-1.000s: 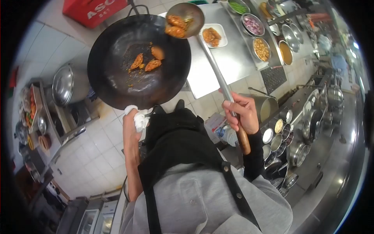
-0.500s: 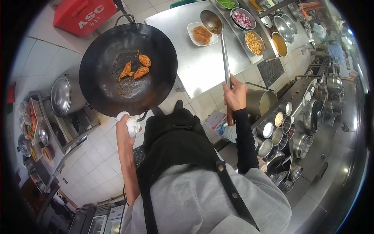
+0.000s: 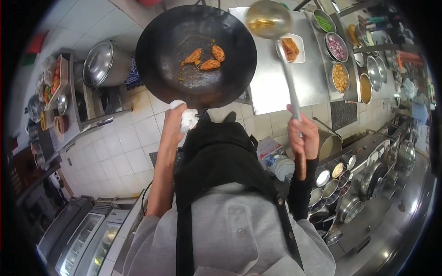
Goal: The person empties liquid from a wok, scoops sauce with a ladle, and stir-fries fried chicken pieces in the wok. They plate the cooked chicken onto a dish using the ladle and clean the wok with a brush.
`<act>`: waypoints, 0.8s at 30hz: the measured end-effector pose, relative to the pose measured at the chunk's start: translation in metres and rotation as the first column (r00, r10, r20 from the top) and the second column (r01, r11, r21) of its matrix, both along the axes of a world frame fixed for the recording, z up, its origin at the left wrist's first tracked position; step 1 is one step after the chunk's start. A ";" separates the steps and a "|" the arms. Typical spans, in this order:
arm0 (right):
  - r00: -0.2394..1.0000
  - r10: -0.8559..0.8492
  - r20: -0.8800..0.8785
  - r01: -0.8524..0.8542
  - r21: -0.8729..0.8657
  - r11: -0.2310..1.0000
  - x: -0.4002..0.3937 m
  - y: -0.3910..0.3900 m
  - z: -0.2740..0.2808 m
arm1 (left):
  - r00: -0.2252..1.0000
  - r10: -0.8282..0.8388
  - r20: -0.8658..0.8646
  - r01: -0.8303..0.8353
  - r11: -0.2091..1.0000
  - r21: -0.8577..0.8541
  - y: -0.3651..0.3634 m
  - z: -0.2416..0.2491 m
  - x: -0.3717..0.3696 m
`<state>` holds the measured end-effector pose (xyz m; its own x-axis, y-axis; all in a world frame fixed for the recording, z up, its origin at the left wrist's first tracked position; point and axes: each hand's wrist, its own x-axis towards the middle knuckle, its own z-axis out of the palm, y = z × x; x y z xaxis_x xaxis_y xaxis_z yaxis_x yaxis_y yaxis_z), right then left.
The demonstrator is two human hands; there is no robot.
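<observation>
the left hand (image 3: 174, 120) is closed tight around the near handle of a black wok (image 3: 196, 53), with a white cloth (image 3: 188, 118) bunched between palm and metal. the wok is held up in the air, sitting at about 11 o'clock from the person's chest, its bowl facing the camera. three orange fried pieces (image 3: 204, 56) lie close together in the wok's upper half, with dark crumbs and oil around them.

the right hand (image 3: 304, 137) is wrapped fully around the long shaft of a metal ladle (image 3: 268, 19), just above its wooden grip. the ladle runs up toward 12 o'clock and its bowl sits just beside the wok's rim at 2 o'clock; whether they touch cannot be told. the bowl shows only a thin orange smear.

beyond the ladle a steel table (image 3: 271, 83) carries a white plate (image 3: 299, 54) with more fried pieces on it. at 2 o'clock a row of steel bowls (image 3: 340, 77) holds chopped fillings. at 10 o'clock a lidded steel pot (image 3: 101, 63) stands by the tiled floor. small round tins (image 3: 329, 177) crowd the counter at 4 o'clock.
</observation>
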<state>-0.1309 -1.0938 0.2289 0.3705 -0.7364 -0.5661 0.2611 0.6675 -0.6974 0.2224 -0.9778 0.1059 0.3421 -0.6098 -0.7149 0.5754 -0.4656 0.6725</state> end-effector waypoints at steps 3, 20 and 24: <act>0.896 0.186 -0.403 -0.264 -0.148 0.953 0.056 0.000 -0.004 | 1.000 0.028 0.014 -0.028 0.999 0.029 0.000 0.006 -0.003; 0.858 0.514 0.018 -0.469 0.438 0.767 0.071 0.040 -0.021 | 0.979 0.193 0.058 -0.197 0.977 0.085 0.016 -0.014 -0.002; 0.878 0.420 0.229 -0.475 0.521 0.709 0.082 0.045 -0.022 | 0.989 0.138 0.044 -0.143 0.981 0.131 0.026 0.002 -0.001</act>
